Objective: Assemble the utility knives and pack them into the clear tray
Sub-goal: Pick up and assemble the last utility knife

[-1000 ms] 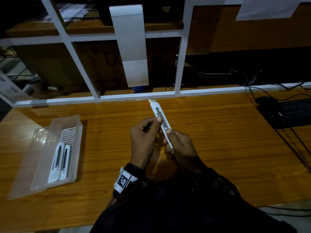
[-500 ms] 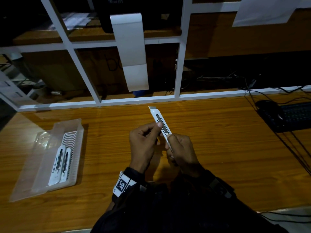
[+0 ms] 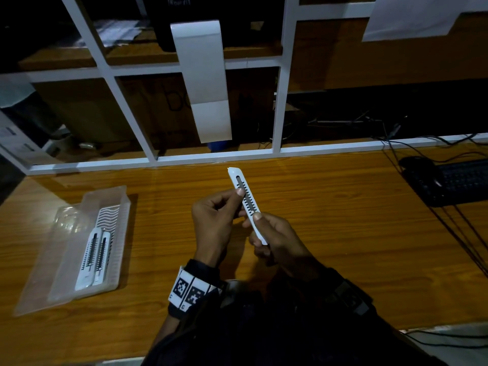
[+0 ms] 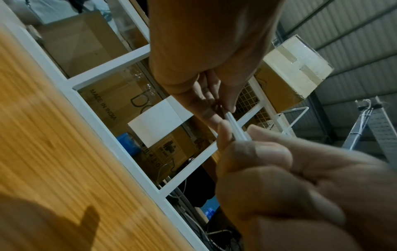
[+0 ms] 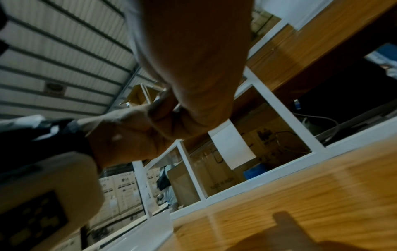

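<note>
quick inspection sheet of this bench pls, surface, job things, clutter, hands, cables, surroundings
surface: wooden table, glossy, dimly lit
job's things: white utility knife held above the table; clear tray at left holding two packed knives
clutter: black keyboard and mouse at far right
grippers: left hand pinches the knife's middle; right hand grips its near end
cables: black cables run across the table's right side
surroundings: white frame behind, cardboard boxes beyond it

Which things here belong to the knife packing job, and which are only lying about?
Job:
- knife, held by left hand and right hand
- tray
- two packed knives

Lying about:
- keyboard
- mouse
- cables
- hanging paper
</note>
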`<state>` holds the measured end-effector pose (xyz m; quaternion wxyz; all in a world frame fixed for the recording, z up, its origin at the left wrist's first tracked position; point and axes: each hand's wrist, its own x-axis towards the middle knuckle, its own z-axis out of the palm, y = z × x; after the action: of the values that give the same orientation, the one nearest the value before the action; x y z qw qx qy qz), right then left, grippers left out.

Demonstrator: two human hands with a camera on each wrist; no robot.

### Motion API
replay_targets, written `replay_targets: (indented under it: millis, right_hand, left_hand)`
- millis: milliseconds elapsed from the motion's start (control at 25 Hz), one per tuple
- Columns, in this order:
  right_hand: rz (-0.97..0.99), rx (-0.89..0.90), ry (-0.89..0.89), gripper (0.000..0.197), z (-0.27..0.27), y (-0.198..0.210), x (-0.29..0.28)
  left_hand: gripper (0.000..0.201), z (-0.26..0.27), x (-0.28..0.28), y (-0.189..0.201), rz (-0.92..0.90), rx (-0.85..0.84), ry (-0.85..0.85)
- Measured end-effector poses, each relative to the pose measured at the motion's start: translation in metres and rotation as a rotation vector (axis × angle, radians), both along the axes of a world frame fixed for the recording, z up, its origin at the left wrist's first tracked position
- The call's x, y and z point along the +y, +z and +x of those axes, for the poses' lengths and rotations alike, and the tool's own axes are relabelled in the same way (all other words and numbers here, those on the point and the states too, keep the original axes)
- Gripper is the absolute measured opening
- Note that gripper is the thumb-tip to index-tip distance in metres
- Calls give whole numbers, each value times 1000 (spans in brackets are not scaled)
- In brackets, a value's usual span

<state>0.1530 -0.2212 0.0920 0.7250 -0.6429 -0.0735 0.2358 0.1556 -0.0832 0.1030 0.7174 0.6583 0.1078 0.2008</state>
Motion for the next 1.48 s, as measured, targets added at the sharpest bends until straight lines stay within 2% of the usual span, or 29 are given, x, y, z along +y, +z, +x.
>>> replay_targets:
  millis: [360, 640, 960, 1480]
  right_hand:
    - [-66, 6, 24, 28, 4, -3, -1]
    - [-115, -44, -32, 25, 5, -8, 7]
    - [-12, -78, 33, 24, -1, -3, 8]
    - [26, -20, -138, 24, -16, -18, 14]
  left_hand:
    - [14, 2, -2, -6, 31, 34, -2]
    - [20, 5, -3, -5, 36, 31, 11]
    - [14, 5, 3, 2, 17, -31, -14]
    - [16, -3, -1, -7, -88, -67, -129]
